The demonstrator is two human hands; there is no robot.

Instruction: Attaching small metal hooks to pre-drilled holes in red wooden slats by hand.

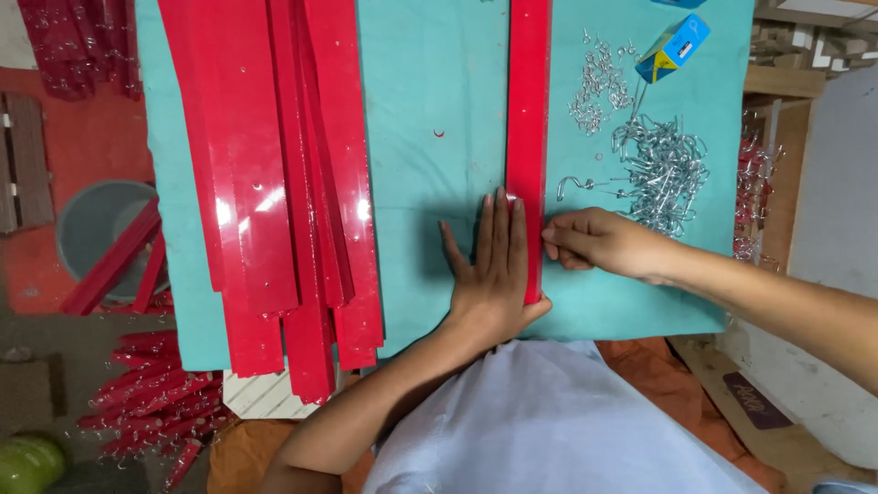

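Left hand [494,274] lies flat, palm down, fingers straight and close together, pressing on the near end of a red strip [529,110] and on the teal cloth [430,110] just beside it; grips nothing. Strip runs straight away from the body, down the middle of the cloth, its near end under the fingers. Right hand [599,242] comes in from the right, fingers curled and pinched together at the strip's right edge, touching it; whatever sits between the fingertips is too small to tell. Just beyond the right hand, a single metal hook [572,186], then a heap of hooks [663,169] and a scatter of small screws [599,87], with a blue box [672,48] near them. On the cloth's left, a stack of red strips [283,183], well apart from both hands.
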